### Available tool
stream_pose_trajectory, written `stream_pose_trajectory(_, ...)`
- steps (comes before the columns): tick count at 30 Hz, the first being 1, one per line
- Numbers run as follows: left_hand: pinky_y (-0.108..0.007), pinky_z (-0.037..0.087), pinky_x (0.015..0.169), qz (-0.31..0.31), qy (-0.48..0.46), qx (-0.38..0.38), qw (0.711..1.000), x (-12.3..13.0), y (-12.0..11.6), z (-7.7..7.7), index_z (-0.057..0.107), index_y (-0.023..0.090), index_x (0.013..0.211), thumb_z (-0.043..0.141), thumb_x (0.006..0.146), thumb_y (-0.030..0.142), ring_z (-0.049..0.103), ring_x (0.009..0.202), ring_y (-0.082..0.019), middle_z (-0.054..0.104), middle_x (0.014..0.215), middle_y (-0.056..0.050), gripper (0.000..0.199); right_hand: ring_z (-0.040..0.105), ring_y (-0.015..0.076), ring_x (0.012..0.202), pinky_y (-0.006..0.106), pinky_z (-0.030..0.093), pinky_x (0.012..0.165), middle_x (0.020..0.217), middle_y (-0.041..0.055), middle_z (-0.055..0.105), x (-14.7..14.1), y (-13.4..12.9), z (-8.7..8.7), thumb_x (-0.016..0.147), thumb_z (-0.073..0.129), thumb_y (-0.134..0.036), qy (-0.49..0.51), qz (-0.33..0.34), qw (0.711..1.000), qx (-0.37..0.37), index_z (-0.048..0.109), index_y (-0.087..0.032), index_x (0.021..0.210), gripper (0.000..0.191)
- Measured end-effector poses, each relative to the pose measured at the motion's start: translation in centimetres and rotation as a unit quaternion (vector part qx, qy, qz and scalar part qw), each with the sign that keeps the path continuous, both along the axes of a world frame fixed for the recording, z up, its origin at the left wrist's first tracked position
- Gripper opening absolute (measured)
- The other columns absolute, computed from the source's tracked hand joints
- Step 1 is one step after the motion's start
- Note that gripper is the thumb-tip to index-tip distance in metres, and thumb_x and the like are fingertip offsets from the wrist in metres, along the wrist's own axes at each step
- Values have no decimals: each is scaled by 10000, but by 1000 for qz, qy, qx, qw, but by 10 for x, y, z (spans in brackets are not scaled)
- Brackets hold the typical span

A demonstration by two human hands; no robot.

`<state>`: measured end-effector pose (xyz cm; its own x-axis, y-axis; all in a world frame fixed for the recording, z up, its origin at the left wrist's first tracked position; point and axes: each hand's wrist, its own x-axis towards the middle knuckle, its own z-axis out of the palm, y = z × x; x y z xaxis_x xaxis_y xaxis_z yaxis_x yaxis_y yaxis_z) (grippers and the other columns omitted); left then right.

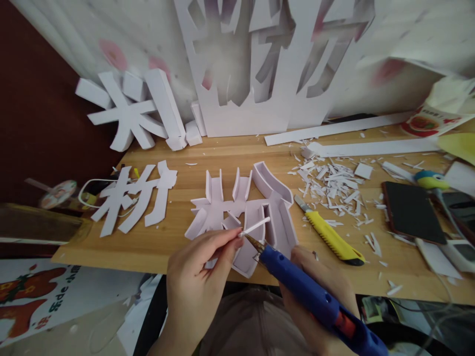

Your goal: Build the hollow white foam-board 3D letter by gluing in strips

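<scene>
A thin white strip is pinched between the thumb and fingertips of my left hand. My right hand is wrapped round a blue glue gun, whose metal nozzle points up and left at the strip's near end, close to my left fingertips. Under and beyond both hands, a white hollow character shape with raised side walls lies on the wooden table; my left hand and the gun's tip cover part of its lower edge.
A yellow cutter and a black phone lie to the right, near white scraps. Flat white character pieces lie left. A thick white character and a cut-out board stand behind; a paper bowl is back right.
</scene>
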<state>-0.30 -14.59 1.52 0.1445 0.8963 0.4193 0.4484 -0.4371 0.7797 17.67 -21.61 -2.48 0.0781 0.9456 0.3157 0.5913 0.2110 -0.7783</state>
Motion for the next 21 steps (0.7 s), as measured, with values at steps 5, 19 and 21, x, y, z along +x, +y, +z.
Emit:
stream_pose_trajectory(5,-58,566,748,6,5,5,1000,-3,-2,-1,773,318,970,729,877,138,745,774,-47,800,914,104,207,498,103,465,242,331,452,587,-66,478,2,0,-4,754,594,-165,-11,-19,1000,-10,409,-245,715,205)
stream_pose_trajectory(19,-41,555,761,21,19,33,999,-5,-7,-1,754,354,986,743,869,137,729,768,-20,789,939,147,246,490,103,489,241,338,471,596,-64,465,9,-1,-5,772,594,-219,16,-31,999,4,420,-242,712,185)
stream_pose_trajectory(21,-50,561,755,22,11,23,999,-5,-8,-2,754,365,997,745,868,140,734,769,-27,789,939,145,259,479,101,474,242,327,459,583,-65,461,10,-2,-7,787,587,-222,21,-38,999,-2,415,-241,707,191)
